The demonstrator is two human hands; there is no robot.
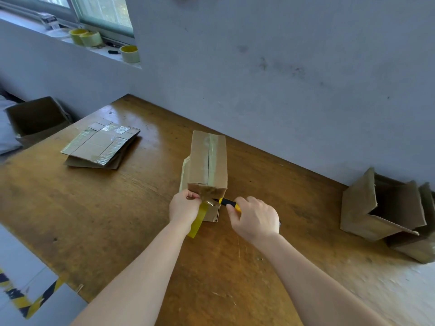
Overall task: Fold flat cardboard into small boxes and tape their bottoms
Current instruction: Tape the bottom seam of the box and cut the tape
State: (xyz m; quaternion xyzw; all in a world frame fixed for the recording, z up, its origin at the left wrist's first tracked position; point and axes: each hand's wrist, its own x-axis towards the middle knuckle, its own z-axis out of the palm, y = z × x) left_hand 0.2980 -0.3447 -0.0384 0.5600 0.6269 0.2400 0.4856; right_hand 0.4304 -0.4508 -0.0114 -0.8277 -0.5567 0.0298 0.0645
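A small cardboard box (208,161) stands upside down in the middle of the wooden table (117,220), a strip of clear tape running along its bottom seam. My left hand (184,209) grips a yellowish tape roll (197,223) against the box's near end, with the tape stretched from the box. My right hand (255,218) holds a yellow-and-black utility knife (227,203), its tip at the stretched tape next to the left hand.
A stack of flat cardboard (101,145) lies at the table's left. Folded boxes (386,208) sit at the right by the wall. An open carton (35,120) stands beyond the left edge. Spare tape rolls (129,54) rest on the window sill.
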